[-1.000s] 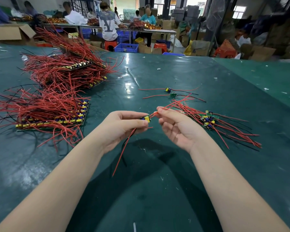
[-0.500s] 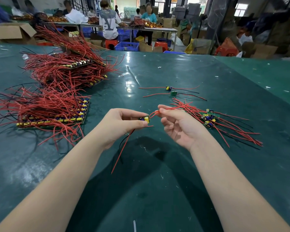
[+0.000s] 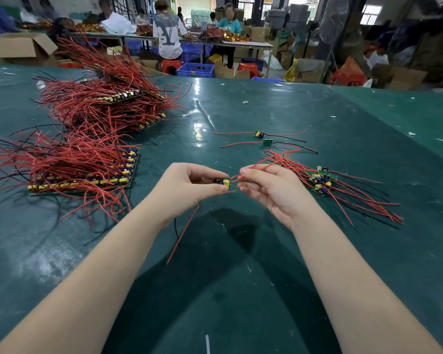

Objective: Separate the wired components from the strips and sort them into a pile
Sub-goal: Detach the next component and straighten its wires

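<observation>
Two hands meet mid-table: left hand (image 3: 189, 186) pinches a small wired component (image 3: 222, 181), right hand (image 3: 269, 185) nips its red wire (image 3: 261, 163). Sorted pile (image 3: 322, 181) lies right; two loose pieces (image 3: 264, 138) beyond; uncut strips (image 3: 87, 175) left on the green table (image 3: 317, 251).

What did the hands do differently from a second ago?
Hardly anything. The left hand still pinches the little component with the yellow capacitor, and the right hand still pinches its red wire; the hands sit much as they did. The strips, the sorted pile and the two loose components on the table stayed put.
</observation>
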